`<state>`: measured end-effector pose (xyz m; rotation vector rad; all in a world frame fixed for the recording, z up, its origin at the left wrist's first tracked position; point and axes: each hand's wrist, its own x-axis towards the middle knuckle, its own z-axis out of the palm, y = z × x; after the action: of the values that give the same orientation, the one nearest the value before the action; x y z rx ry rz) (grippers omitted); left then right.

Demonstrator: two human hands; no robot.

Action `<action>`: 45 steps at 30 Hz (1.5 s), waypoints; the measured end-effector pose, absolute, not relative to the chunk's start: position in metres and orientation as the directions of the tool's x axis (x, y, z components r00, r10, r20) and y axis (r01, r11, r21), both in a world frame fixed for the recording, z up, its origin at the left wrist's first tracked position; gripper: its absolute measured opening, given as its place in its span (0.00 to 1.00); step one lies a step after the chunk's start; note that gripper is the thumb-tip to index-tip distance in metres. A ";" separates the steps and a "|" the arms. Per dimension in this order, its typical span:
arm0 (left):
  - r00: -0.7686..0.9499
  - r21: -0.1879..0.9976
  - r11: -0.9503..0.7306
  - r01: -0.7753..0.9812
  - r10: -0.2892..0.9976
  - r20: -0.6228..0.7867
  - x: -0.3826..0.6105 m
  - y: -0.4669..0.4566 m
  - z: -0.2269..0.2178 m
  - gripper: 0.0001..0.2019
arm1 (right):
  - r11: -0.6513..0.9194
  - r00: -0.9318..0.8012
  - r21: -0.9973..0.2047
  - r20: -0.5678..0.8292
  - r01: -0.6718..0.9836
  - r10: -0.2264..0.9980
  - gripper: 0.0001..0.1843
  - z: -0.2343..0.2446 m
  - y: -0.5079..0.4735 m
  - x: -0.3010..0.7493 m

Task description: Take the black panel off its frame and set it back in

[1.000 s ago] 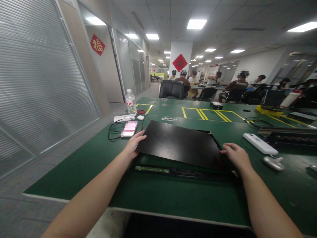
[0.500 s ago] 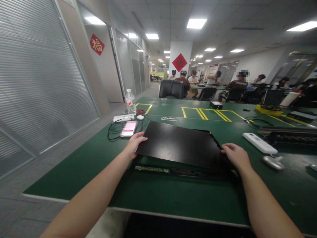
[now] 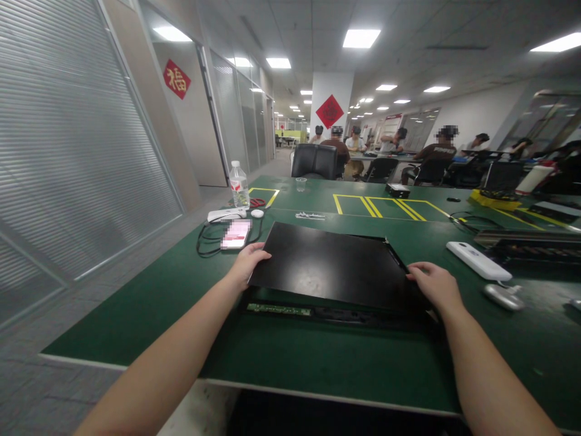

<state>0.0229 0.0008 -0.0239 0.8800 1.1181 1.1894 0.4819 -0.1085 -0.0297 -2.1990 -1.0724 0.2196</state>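
A black, flat display panel [image 3: 327, 260] is tilted over a shallow black frame [image 3: 363, 318] on the green table, its left side raised. My left hand [image 3: 247, 266] grips the panel's left edge, thumb on top and fingers beneath. At the right side, my right hand [image 3: 436, 287] has its fingers closed on the frame's rim, close to the panel's right edge. A green circuit board strip [image 3: 279, 310] shows along the frame's near side. The panel hides most of the frame's inside.
Left of the panel lie a phone [image 3: 236, 234], cables and a white device, with a water bottle [image 3: 239, 184] behind. To the right are a white power bank [image 3: 479, 261], a silver mouse [image 3: 503, 297] and long black parts [image 3: 535, 248]. Several people sit at far tables.
The panel and both hands stay almost in place. The view has shifted very slightly.
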 end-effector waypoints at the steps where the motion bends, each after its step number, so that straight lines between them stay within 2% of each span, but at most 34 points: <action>1: 0.010 0.949 0.193 -0.249 0.980 -0.197 0.023 0.001 -0.023 0.27 | -0.434 0.648 -0.638 0.137 0.636 0.749 0.12 -0.030 -0.108 0.482; 9: 0.041 0.941 0.259 -0.219 0.966 -0.257 0.032 -0.005 -0.012 0.33 | -0.440 0.648 -0.626 0.141 0.644 0.749 0.16 -0.033 -0.105 0.484; 16: 0.000 0.955 0.259 -0.144 0.965 -0.262 0.032 -0.006 -0.012 0.36 | -0.406 0.638 -0.642 0.172 0.650 0.750 0.15 -0.036 -0.105 0.485; 28: -0.014 0.964 0.249 -0.097 0.968 -0.252 0.033 -0.005 -0.013 0.31 | -0.443 0.644 -0.623 0.130 0.645 0.754 0.16 -0.030 -0.106 0.483; 38: -0.011 0.976 0.208 -0.072 0.978 -0.209 0.039 -0.012 -0.008 0.21 | -0.437 0.638 -0.608 0.153 0.663 0.755 0.15 -0.035 -0.105 0.487; 45: 0.013 0.969 0.207 -0.133 0.978 -0.207 0.034 -0.010 -0.009 0.22 | -0.443 0.634 -0.585 0.164 0.679 0.755 0.15 -0.042 -0.102 0.495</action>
<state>0.0337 -0.0105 -0.0085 0.9583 1.2030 1.1154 0.4945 -0.1017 -0.0421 -2.2322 -1.1153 0.1593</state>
